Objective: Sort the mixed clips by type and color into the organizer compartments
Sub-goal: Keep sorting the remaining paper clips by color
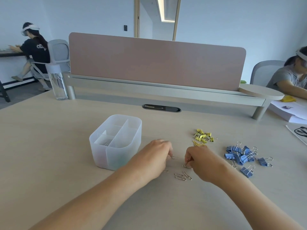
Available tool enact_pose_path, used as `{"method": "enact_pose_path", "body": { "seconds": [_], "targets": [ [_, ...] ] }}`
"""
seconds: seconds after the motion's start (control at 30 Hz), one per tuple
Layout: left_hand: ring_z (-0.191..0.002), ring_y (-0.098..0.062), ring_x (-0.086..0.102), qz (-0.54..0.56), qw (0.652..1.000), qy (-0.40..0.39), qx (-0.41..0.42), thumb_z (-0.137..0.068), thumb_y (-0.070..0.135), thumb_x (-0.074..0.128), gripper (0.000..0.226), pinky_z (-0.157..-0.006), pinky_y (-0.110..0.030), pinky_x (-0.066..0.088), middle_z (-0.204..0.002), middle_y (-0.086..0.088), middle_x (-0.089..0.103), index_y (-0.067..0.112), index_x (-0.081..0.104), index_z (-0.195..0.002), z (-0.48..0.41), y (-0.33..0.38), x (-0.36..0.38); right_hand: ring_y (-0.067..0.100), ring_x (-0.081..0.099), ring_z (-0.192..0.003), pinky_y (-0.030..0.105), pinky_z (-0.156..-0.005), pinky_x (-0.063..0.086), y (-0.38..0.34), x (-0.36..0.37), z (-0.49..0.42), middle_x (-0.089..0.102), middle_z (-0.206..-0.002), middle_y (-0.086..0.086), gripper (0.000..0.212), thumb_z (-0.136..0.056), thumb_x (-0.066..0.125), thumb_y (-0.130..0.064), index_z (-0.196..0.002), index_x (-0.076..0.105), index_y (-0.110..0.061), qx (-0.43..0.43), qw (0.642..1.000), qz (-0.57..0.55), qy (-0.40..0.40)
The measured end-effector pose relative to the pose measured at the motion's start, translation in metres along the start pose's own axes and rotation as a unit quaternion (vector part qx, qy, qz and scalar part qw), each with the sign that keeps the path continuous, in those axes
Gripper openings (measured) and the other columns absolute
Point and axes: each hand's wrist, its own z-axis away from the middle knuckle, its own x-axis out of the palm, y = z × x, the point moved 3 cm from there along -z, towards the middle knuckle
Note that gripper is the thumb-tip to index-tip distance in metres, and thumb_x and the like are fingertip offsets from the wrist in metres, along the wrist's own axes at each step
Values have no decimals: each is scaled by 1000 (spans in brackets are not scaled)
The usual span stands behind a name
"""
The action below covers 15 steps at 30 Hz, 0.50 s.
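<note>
- Two-handed pick: pinched one silver paper clip (174, 157) in curled left hand (156, 156), second silver clip (186, 166) under curled right hand (201, 161) fingertips; likely grouping same type.
- Saw loose silver clips (181, 176) on tabletop (66, 146) between both wrists, not yet binned.
- Found organizer (116, 157) just beside left hand, handy for a short drop; few clips inside.
- Noted yellow binder clips (203, 136), yellow paper clips (197, 143), blue binder clips (240, 155) piled at right; saw nothing blocking organizer.

Organizer (116, 143) left, binder clips (242, 155) right

Organizer (114, 156) contents hazy; paper (296, 137) cut off
</note>
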Motion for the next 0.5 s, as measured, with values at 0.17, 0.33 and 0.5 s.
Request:
{"method": "enact_pose_path", "body": {
  "seconds": [0.17,0.33,0.5],
  "targets": [
    [-88,-8,46,53,998,26,1,-98,19,52,13,-71,-24,36,-101,8,57,27,56,-89,-1,7,-36,4,53,-67,12,-54,40,5,-20,-1,58,-73,-10,11,-90,61,-13,-82,63,-19,5,991,-128,49],
    [-88,-12,56,26,996,70,-54,-96,21,58,9,-73,-24,43,-94,7,61,25,61,-89,-3,-33,-93,3,54,-55,16,-55,42,1,-47,-4,63,-66,-7,15,-87,67,-14,-74,64,-21,-9,978,-185,90],
    [-87,-15,56,-77,985,27,-155,-94,20,61,11,-69,-26,41,-93,6,60,27,62,-86,-4,-96,-130,6,54,-49,14,-52,42,-25,-65,-18,63,-61,-2,12,-88,68,-12,-76,66,-12,-58,945,-307,94]
  ]
}}
